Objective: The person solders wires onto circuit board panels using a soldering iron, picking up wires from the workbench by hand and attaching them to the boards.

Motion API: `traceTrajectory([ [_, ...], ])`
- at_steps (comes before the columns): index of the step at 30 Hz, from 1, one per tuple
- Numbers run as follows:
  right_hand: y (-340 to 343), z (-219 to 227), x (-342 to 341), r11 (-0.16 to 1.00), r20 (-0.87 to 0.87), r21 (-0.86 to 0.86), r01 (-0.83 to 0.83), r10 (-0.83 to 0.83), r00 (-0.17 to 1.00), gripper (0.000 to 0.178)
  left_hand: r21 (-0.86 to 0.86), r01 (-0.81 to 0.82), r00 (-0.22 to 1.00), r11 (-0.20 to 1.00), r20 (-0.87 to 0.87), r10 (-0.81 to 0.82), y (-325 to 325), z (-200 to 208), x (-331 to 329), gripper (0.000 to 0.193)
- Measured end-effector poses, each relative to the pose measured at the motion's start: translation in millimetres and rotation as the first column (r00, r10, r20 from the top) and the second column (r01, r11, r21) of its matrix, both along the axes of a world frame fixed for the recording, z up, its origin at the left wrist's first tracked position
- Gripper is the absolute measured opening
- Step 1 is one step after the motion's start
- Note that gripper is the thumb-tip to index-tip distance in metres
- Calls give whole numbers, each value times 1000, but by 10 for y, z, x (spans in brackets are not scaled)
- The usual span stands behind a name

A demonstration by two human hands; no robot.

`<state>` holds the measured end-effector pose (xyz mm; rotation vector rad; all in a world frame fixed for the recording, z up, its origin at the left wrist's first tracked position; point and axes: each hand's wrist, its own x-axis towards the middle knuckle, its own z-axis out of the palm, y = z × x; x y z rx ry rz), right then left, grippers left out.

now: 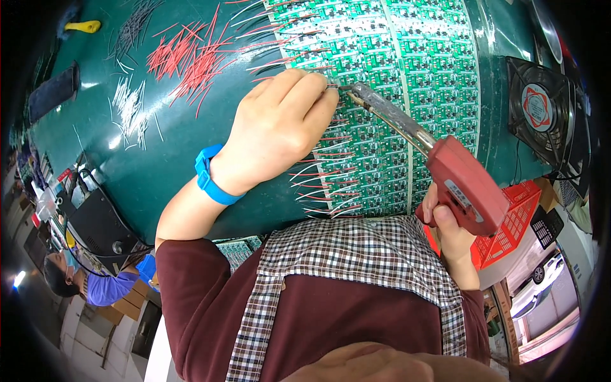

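Observation:
My left hand (280, 121), with a blue band at the wrist, reaches over the left edge of a panel of small green circuit boards (439, 76). Its fingertips are pinched together on what looks like a thin dark wire, mostly hidden by the fingers. My right hand (450, 232) grips the handle of a red soldering gun (468, 184). The gun's long metal barrel points up and left, its tip close to my left fingertips at the board edge. Red, white and black wires (328, 184) stick out along that edge, above and below my left hand.
Left of the panel, loose red wires (191, 60), white wires (130, 108) and black wires (133, 28) lie on the green mat. A phone (54, 92), a yellow-handled tool (83, 27) and a black box (105, 219) sit farther left. Right stand a fan (541, 108) and red crate (515, 219). A co-worker (111, 288) sits lower left.

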<state>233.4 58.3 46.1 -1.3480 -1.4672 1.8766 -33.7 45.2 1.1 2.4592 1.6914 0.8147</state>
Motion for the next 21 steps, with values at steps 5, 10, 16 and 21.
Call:
traceTrajectory([
  [5, 15, 64, -33, 999, -45, -20, 46, -46, 998, 47, -19, -2, 1000, 1000, -9, 2, -11, 7, -3, 25],
  [10, 40, 59, 51, 989, -155, 51, 140, -131, 979, 53, -38, -4, 1000, 999, -20, 3, -2, -2, -18, 25],
  [16, -5, 70, 178, 971, -168, 188, 147, -116, 979, 51, 3, 17, 999, 1000, -34, -17, 81, -85, -61, 26],
  [21, -76, 71, 212, 962, -188, 184, 200, -165, 968, 46, 30, 4, 993, 1000, -119, 0, 109, -111, -46, 26],
])
